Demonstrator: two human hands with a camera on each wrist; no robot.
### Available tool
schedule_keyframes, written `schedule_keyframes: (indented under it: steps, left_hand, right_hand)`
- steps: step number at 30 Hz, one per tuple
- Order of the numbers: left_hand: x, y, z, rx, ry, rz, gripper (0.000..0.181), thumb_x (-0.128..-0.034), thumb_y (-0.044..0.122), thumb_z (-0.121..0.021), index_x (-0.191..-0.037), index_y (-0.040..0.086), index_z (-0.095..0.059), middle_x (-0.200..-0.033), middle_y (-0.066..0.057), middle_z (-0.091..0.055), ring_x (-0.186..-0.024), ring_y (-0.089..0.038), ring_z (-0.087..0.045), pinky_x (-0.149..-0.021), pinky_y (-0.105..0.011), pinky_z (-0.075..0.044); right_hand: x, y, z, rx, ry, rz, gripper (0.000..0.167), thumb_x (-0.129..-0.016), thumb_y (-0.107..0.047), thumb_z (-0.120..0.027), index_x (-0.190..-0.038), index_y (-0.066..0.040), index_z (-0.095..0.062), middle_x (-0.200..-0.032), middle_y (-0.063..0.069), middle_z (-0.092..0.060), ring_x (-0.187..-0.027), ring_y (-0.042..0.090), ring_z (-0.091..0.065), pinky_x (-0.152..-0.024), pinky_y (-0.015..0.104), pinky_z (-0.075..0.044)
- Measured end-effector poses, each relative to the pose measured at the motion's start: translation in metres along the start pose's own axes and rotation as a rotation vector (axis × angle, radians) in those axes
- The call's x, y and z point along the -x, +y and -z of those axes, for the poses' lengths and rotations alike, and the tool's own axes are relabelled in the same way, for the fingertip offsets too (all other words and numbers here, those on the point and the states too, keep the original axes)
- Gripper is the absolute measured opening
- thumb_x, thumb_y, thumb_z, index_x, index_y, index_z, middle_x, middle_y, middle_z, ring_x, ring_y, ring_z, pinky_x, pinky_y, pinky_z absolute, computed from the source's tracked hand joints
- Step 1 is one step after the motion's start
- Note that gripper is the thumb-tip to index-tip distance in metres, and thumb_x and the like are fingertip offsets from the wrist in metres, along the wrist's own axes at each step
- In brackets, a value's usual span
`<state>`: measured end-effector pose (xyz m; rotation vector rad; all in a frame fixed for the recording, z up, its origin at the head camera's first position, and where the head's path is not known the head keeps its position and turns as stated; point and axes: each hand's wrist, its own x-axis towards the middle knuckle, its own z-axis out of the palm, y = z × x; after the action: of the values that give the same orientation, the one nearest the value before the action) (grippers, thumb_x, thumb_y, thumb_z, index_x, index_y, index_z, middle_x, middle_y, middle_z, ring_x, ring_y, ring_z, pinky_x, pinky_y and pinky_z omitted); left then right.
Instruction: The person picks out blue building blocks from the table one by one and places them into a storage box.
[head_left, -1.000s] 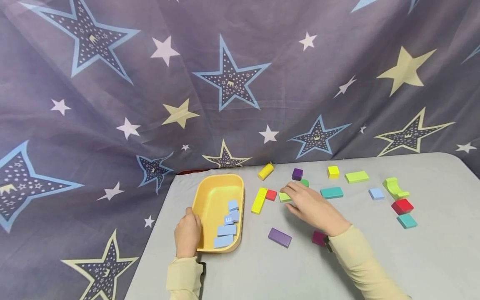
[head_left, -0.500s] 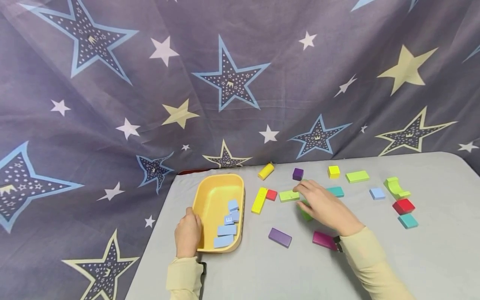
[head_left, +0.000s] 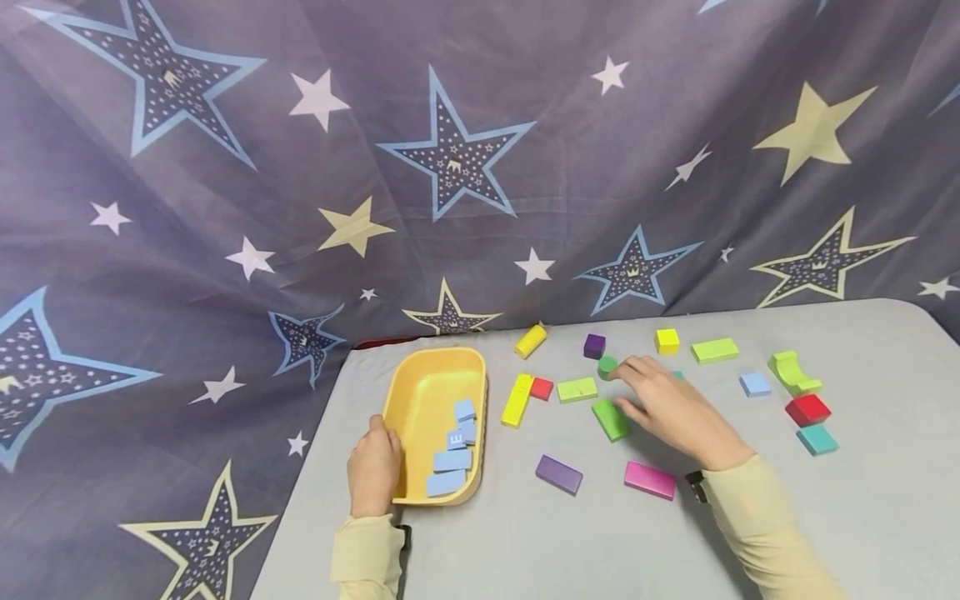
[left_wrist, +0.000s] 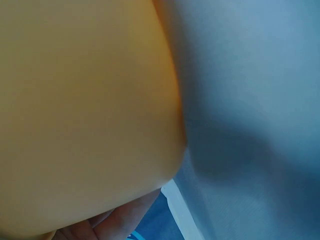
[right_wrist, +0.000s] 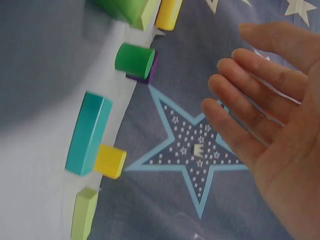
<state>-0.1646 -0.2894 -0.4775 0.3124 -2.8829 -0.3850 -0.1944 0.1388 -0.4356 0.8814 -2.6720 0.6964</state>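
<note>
My left hand grips the near left rim of a yellow tray. Part of its fingers shows below the tray wall in the left wrist view. Several light blue blocks lie along the tray's right side. Over the tabletop, my right hand holds nothing, its fingers loosely extended in the right wrist view. Nearest its fingertips are a green cylinder and a green block. A teal block is mostly hidden beneath this hand in the head view.
Left of the right hand lie a lime block, a red block and a long yellow block. Purple and magenta blocks lie nearer. On the right are a lime arch and a red block. A star-patterned curtain hangs behind.
My right hand has moved right, away from the lime block, uncovering the green block, the green cylinder and the magenta block. The left hand stays on the tray.
</note>
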Motion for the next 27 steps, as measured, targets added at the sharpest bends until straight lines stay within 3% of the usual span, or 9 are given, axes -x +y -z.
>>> schedule_keyframes:
  steps: [7, 16, 27]
  left_hand:
    - [-0.006, 0.001, 0.004, 0.002, 0.013, -0.006, 0.019, -0.0973, 0.010, -0.051, -0.107, -0.007, -0.052, -0.081, -0.034, -0.064, -0.072, -0.054, -0.064, -0.062, -0.062, -0.048]
    - [-0.009, 0.000, 0.006, 0.002, 0.002, 0.008, 0.021, -0.0987, 0.011, -0.050, -0.109, -0.007, -0.053, -0.082, -0.034, -0.064, -0.073, -0.053, -0.064, -0.062, -0.061, -0.048]
    - [-0.002, -0.001, 0.000, -0.007, 0.021, -0.027, 0.020, -0.0984, 0.009, -0.051, -0.107, -0.008, -0.053, -0.076, -0.032, -0.064, -0.067, -0.051, -0.064, -0.058, -0.060, -0.048]
  right_hand:
    - [0.001, 0.013, 0.009, 0.002, 0.040, 0.015, 0.032, -0.083, -0.004, -0.076, -0.112, 0.004, -0.065, -0.109, 0.015, -0.065, -0.107, 0.032, -0.062, -0.095, 0.048, -0.050]
    - [0.007, 0.027, 0.021, 0.008, 0.019, -0.063, 0.032, -0.087, -0.007, -0.073, -0.116, 0.006, -0.064, -0.113, 0.019, -0.063, -0.110, 0.036, -0.058, -0.095, 0.052, -0.049]
    - [0.025, 0.045, 0.033, 0.035, -0.003, -0.139, 0.038, -0.083, -0.007, -0.076, -0.116, 0.007, -0.063, -0.112, 0.022, -0.062, -0.108, 0.040, -0.059, -0.092, 0.057, -0.048]
